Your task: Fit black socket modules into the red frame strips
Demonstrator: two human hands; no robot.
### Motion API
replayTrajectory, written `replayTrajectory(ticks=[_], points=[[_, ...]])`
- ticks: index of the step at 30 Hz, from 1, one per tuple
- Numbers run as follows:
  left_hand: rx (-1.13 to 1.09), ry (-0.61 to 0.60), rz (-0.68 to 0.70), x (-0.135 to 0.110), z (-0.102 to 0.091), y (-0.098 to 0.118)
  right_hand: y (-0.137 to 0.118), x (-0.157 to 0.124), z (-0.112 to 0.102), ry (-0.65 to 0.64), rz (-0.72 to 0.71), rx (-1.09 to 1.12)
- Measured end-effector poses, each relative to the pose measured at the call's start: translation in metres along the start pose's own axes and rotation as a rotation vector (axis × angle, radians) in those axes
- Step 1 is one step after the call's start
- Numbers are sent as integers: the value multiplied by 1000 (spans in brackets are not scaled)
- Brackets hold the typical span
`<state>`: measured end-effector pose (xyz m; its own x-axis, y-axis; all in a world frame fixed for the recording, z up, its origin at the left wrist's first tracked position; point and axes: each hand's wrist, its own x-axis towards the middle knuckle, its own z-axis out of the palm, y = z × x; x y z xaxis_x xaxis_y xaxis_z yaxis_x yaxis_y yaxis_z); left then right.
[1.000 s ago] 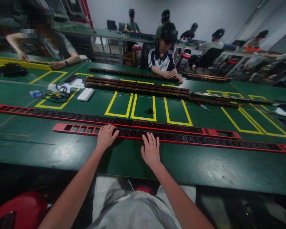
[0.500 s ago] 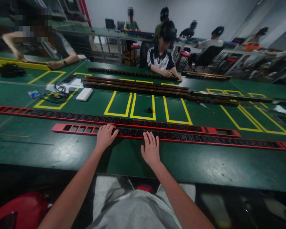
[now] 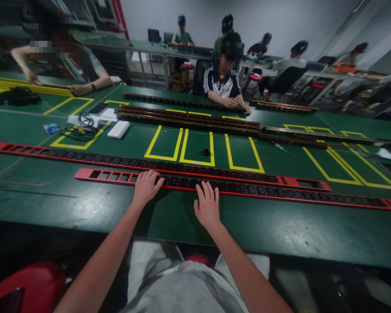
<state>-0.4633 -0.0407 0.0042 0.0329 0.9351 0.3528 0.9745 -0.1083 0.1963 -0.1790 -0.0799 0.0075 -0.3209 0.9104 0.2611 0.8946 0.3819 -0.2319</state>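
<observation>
Two long red power strips lie across the green table [image 3: 84, 204]. On the nearer red strip [image 3: 280, 194] rest both my hands. My left hand [image 3: 146, 186] lies with its fingers curled over the strip's black sockets, near the end with empty rectangular slots. My right hand [image 3: 207, 204] lies flat, fingers stretched out onto the sockets. The farther red strip [image 3: 84, 156] runs parallel just behind, untouched.
Dark strips [image 3: 189, 118] lie further back, where a seated person rests hands on one. A white box [image 3: 118, 129], cables [image 3: 80, 126], a small black part [image 3: 206, 152] and a screwdriver [image 3: 281, 148] lie among yellow floor-tape rectangles. Another person leans at far left.
Both hands stay on the nearer red strip in the same places; only the camera has shifted slightly.
</observation>
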Motion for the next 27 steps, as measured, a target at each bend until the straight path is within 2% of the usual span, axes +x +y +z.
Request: replayTrajectory(ticks=[8, 12, 17, 27], points=[[-29, -7, 0, 1, -2, 2, -14, 8, 0, -64, -38, -38], [-47, -2, -10, 2, -2, 4, -23, 14, 8, -43, -95, -17], [-48, -2, -22, 2, -3, 5, -25, 14, 16, 1, -100, 1], [-49, 0, -9, 1, -4, 5, -22, 12, 14, 22, -107, 9]])
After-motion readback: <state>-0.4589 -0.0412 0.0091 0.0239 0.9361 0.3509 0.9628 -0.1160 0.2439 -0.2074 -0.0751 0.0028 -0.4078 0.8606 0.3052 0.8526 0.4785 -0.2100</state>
